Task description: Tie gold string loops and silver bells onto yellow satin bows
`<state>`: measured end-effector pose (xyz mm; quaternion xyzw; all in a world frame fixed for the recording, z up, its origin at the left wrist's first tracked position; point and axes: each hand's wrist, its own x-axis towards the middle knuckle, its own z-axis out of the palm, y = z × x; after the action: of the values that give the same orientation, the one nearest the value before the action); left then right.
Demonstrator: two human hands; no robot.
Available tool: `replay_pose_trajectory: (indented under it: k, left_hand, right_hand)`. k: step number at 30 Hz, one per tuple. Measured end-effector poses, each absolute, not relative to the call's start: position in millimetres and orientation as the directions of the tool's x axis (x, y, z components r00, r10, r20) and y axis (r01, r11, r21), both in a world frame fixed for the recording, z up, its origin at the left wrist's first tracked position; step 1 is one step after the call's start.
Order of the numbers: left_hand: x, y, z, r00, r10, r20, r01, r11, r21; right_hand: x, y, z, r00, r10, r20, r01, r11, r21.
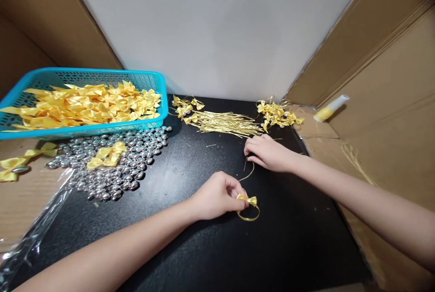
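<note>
My left hand point(215, 197) is closed, pinching a small yellow satin bow point(250, 200) just above the black tabletop. A gold cord point(253, 217) makes a loop below the bow. More cord runs from behind the left fingers up toward my right hand point(267, 152). That hand is closed too, its fingertips pressed together at the cord's far end. Behind it lies a pile of cut gold cords point(226, 123). Whether a bead is under the left fingers is hidden.
At the left, a blue basket point(165, 97) holds many yellow bows. Silver beads point(129, 165) spread in front of it, with bows on top. Bows with cords point(277, 114) are heaped at the back right. A white and yellow tube point(331, 107) lies beyond the table edge.
</note>
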<state>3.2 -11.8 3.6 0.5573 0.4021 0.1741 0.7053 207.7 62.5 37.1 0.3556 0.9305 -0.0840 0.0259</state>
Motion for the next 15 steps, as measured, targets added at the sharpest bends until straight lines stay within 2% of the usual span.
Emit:
replay_pose_trajectory:
  k: [3,5,12,15]
  left_hand:
    - [3.2,-11.3,3.5,0.614,0.696,-0.372,0.199,0.320,0.926]
    - [3.3,-10.5,3.5,0.613,0.696,-0.373,0.193,0.326,0.925]
    - [4.0,-7.8,4.3,0.605,0.685,-0.407,0.179,0.381,0.907]
    - [4.5,-7.2,5.1,0.592,0.689,-0.419,0.178,0.395,0.901]
  right_hand:
    - [210.1,63.2,41.1,-0.795,0.601,-0.083,0.606,0.780,-0.159]
    - [209.6,65.2,42.8,-0.837,0.538,-0.101,0.547,0.828,-0.123]
    - [202.7,65.5,43.5,-0.923,0.367,-0.119,0.353,0.927,0.127]
    - [202.7,60.4,38.6,-0.934,0.345,-0.095,0.318,0.922,0.221]
